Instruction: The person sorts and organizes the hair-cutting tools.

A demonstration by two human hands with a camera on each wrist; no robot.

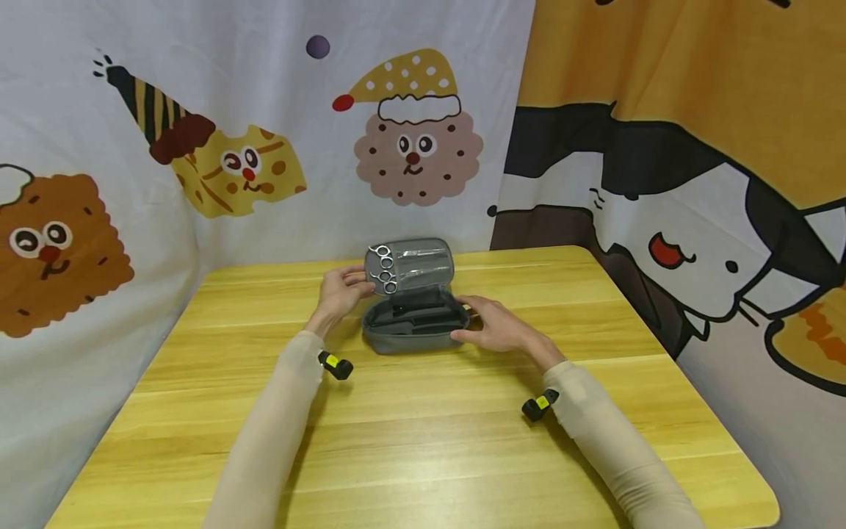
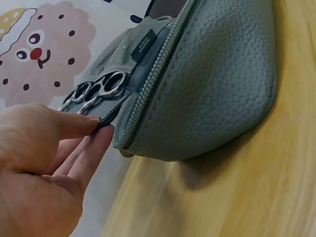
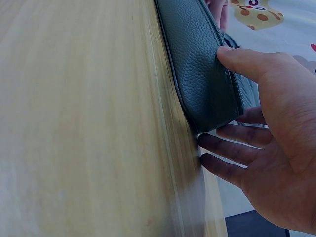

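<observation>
A grey leather-look zippered case (image 1: 416,342) lies on the table, its lid (image 1: 413,246) raised and leaning back. Silver scissors (image 2: 103,91) show their finger loops at the left side of the lid, beside clear pockets. Dark long items (image 1: 432,321) lie inside the case's base. My left hand (image 1: 338,295) pinches the zippered edge of the lid between thumb and index finger. At the right end of the base, my right hand (image 1: 496,327) holds the case, thumb against the front wall near the zipper and the other fingers around the end.
The wooden table (image 1: 423,441) carries the case toward its back edge. Behind it hangs a white curtain (image 1: 264,44) with cartoon prints, and an orange and black printed cloth (image 1: 694,66) hangs at the right. Both wrists wear small black cameras.
</observation>
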